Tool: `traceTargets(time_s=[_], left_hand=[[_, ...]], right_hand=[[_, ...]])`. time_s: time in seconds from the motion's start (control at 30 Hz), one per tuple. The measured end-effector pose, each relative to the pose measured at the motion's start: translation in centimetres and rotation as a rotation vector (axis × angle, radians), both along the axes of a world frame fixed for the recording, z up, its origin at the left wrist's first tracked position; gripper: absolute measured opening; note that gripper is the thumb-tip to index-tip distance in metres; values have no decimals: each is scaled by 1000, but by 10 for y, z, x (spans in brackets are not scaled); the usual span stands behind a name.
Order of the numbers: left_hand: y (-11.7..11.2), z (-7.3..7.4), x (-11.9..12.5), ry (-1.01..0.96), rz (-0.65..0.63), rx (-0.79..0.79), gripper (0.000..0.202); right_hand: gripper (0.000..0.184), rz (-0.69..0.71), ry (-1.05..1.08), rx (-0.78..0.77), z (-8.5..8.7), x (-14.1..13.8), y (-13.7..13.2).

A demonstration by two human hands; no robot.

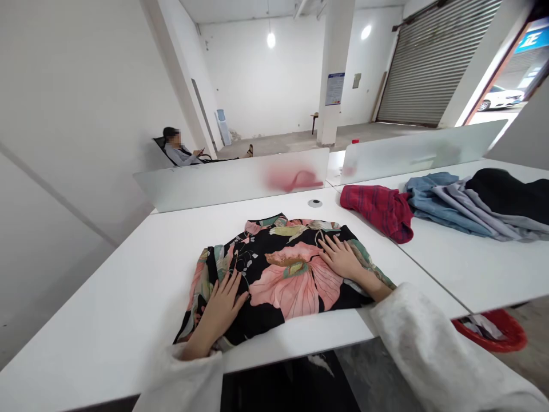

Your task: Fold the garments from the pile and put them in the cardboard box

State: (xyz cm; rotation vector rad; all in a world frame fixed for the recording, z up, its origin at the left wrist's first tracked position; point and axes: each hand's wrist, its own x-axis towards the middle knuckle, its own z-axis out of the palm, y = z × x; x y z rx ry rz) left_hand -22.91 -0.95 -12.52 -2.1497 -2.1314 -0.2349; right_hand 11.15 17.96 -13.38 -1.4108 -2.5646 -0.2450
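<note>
A black shirt (pixel 266 309) with large pink flowers and green leaves lies spread on the white table (pixel 115 292), its collar toward the far side. My left hand (pixel 223 306) rests flat on the shirt's left part, fingers apart. On the upper right part lies my right hand (pixel 342 258), palm down with its fingers spread. Neither hand grips the fabric. The shirt's lower edge is near the front edge of the table, and its sleeves lie along both sides.
Right of the shirt lie a red plaid garment (pixel 377 209), blue denim (pixel 437 197), and grey and black clothes (pixel 510 191). Frosted dividers (pixel 231 180) line the table's back. A red basket (pixel 514 335) stands below at right. A person (pixel 182 153) sits beyond the divider.
</note>
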Motion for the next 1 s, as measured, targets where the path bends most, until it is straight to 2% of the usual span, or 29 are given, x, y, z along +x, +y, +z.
traceTargets(time_s=[0.07, 0.17, 0.23, 0.27, 0.33, 0.4, 0.47, 0.5, 0.57, 0.67, 0.8, 0.93, 1.0], left_hand=[[-20, 0, 1, -47, 6, -5, 56], [-45, 6, -15, -106, 46, -21, 57], [-54, 20, -35, -167, 57, -105, 57], [-55, 30, -45, -208, 59, -182, 57], [-49, 57, -62, -286, 69, -353, 56], [-31, 83, -72, -317, 114, -438, 53], [-6, 102, -75, -291, 209, -349, 47], [6, 106, -75, -269, 262, -271, 43], [29, 103, -75, -234, 333, -155, 37], [50, 82, -84, -207, 365, -152, 31], [54, 56, -100, -267, 363, -112, 30], [51, 53, -100, -464, 342, 174, 33], [50, 54, -97, -588, 371, 313, 34]], right_hand=[[52, 10, 46, -44, 3, 11, -8], [48, 139, 135, -187, 23, 29, -6], [42, 188, 200, -253, 42, 42, 6], [39, 152, 208, -255, 51, 48, 15], [37, -25, 166, -222, 63, 59, 33], [38, -206, 103, -197, 65, 64, 49], [41, -311, 86, -210, 60, 64, 60], [41, -336, 94, -218, 55, 62, 63], [35, -376, 127, -216, 45, 59, 66], [22, -390, 210, -186, 33, 57, 66], [22, -375, 327, -159, 31, 65, 67], [30, -278, 612, -50, 37, 73, 69], [35, -269, 709, 16, 37, 74, 71]])
